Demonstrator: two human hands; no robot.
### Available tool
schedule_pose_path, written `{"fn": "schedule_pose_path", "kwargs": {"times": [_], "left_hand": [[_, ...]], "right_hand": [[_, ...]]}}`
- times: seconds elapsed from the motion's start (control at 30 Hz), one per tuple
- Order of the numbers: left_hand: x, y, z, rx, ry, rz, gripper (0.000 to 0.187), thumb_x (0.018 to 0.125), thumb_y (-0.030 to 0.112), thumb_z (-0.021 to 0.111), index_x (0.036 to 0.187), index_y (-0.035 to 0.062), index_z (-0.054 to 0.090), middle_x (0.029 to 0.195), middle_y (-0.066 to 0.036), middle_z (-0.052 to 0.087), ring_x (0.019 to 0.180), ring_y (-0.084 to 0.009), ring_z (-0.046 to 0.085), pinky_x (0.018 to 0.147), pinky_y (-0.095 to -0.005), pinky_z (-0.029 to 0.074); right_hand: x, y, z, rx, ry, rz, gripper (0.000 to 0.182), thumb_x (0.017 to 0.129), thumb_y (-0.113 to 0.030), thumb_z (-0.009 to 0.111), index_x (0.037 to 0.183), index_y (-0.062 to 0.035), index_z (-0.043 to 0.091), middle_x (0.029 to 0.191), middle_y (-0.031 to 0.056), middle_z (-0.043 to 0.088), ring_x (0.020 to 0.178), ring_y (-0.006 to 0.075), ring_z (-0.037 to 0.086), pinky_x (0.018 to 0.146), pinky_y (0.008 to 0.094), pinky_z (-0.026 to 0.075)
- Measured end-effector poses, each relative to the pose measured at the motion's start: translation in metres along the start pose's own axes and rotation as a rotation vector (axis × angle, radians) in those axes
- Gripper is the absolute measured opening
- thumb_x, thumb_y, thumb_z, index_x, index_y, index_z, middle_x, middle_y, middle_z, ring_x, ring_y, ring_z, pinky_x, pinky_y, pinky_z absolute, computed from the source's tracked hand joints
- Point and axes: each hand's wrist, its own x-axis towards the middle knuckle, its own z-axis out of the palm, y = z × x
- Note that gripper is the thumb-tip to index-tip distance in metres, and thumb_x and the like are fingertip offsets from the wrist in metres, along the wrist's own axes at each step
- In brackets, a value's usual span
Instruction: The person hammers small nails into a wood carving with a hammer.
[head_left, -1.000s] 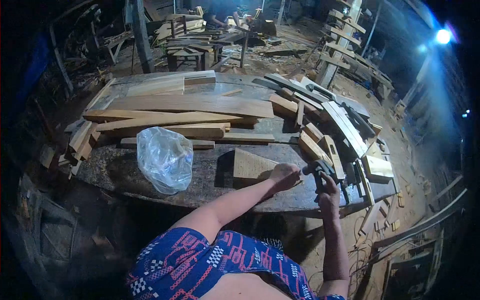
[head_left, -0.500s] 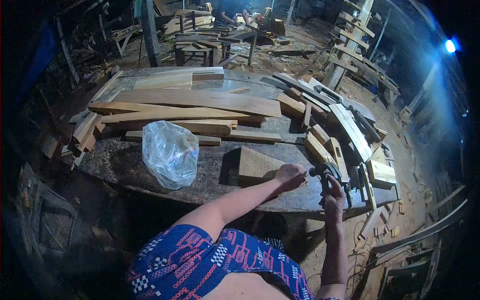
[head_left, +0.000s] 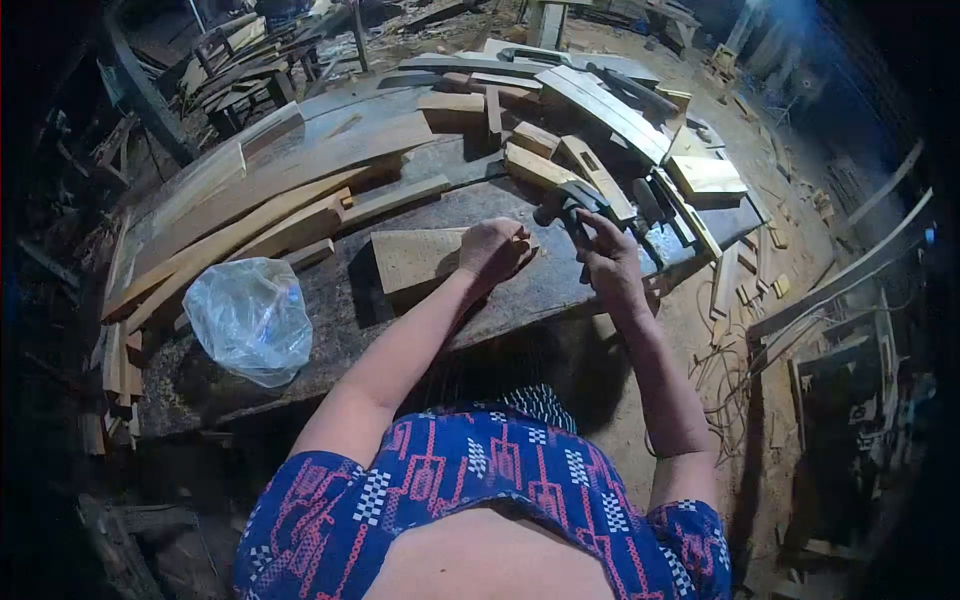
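My right hand point(head_left: 612, 262) is wrapped around a hammer point(head_left: 572, 203), whose dark metal head is raised just to the right of my other hand. Fingers curled, my left hand point(head_left: 493, 250) rests at the right end of a thick wooden block point(head_left: 415, 258) on the workbench. Whatever its fingers pinch is too small or hidden to make out. A crumpled clear plastic bag point(head_left: 250, 320) sits to the left of the block, with something small and coloured inside.
Long boards point(head_left: 270, 205) lie across the left of the dark workbench point(head_left: 345, 340). Several cut pieces, including a slotted wooden piece point(head_left: 597, 175), crowd its right side beside a pale plank point(head_left: 610, 115). Offcuts and cords lie on the ground at right.
My view has turned right and dipped, so the bench and bag appear farther left. My left hand stays by the block; the hammer remains in my right hand close to it.
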Motion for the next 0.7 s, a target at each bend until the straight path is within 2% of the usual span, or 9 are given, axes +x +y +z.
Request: {"fn": "schedule_pose_path", "kwargs": {"times": [0.17,0.23,0.33,0.4,0.5,0.57,0.7], "left_hand": [[-0.004,-0.006,0.007,0.033,0.111,0.105,0.014,0.073,0.023,0.064,0.079,0.0109,0.064,0.079,-0.01,0.063,0.074,-0.0285,0.063,0.061,-0.0386,0.05],[-0.004,-0.005,0.006,0.054,0.085,0.079,0.015,0.073,0.024,0.064,0.078,0.0105,0.064,0.078,-0.011,0.063,0.073,-0.0286,0.063,0.061,-0.0386,0.05],[-0.001,-0.004,0.008,0.08,0.072,0.09,0.017,0.073,0.026,0.065,0.077,0.0097,0.063,0.075,-0.011,0.062,0.071,-0.0288,0.063,0.06,-0.0384,0.05],[0.0,-0.007,0.01,0.086,0.089,0.119,0.019,0.073,0.028,0.066,0.076,0.0093,0.063,0.074,-0.011,0.062,0.07,-0.0288,0.063,0.059,-0.0383,0.05],[0.0,-0.003,0.008,0.14,0.075,0.136,0.022,0.074,0.03,0.064,0.076,0.0085,0.063,0.073,-0.012,0.062,0.07,-0.03,0.062,0.06,-0.0396,0.05],[-0.003,0.002,0.002,0.054,0.063,0.049,0.024,0.076,0.033,0.062,0.074,0.0082,0.063,0.075,-0.014,0.062,0.071,-0.031,0.062,0.06,-0.0411,0.05],[-0.004,0.001,0.0,-0.029,0.069,0.06,0.026,0.076,0.033,0.062,0.073,0.0075,0.063,0.075,-0.015,0.063,0.072,-0.0319,0.062,0.061,-0.0417,0.049]], "right_hand": [[-0.001,-0.001,0.002,0.062,-0.023,0.018,0.043,0.078,0.004,0.051,0.118,-0.0102,0.056,0.067,0.0009,0.051,0.052,0.0078,0.046,0.047,0.0234,0.039],[-0.001,-0.003,0.003,0.093,-0.028,0.027,0.042,0.078,0.003,0.052,0.118,-0.0102,0.056,0.067,0.0006,0.05,0.053,0.0079,0.046,0.047,0.0234,0.039],[-0.004,-0.004,0.004,0.018,-0.03,0.035,0.041,0.079,0.002,0.054,0.118,-0.0103,0.056,0.065,-0.0001,0.05,0.053,0.0079,0.047,0.047,0.0236,0.039],[-0.001,0.004,0.005,-0.094,-0.107,0.113,0.04,0.08,0.001,0.055,0.118,-0.0106,0.056,0.064,-0.0006,0.05,0.053,0.0076,0.047,0.047,0.0235,0.038],[0.003,0.004,0.005,-0.04,-0.083,0.076,0.038,0.081,-0.001,0.056,0.118,-0.0106,0.057,0.064,-0.0006,0.051,0.053,0.0072,0.046,0.047,0.0233,0.038],[-0.003,-0.017,0.01,0.038,-0.031,0.074,0.037,0.082,-0.001,0.056,0.117,-0.0102,0.057,0.064,-0.0008,0.051,0.052,0.0065,0.044,0.047,0.0232,0.037],[0.002,-0.005,0.011,0.038,-0.028,-0.011,0.036,0.082,-0.001,0.056,0.117,-0.0101,0.057,0.066,-0.0009,0.05,0.052,0.006,0.044,0.046,0.0224,0.037]]}}
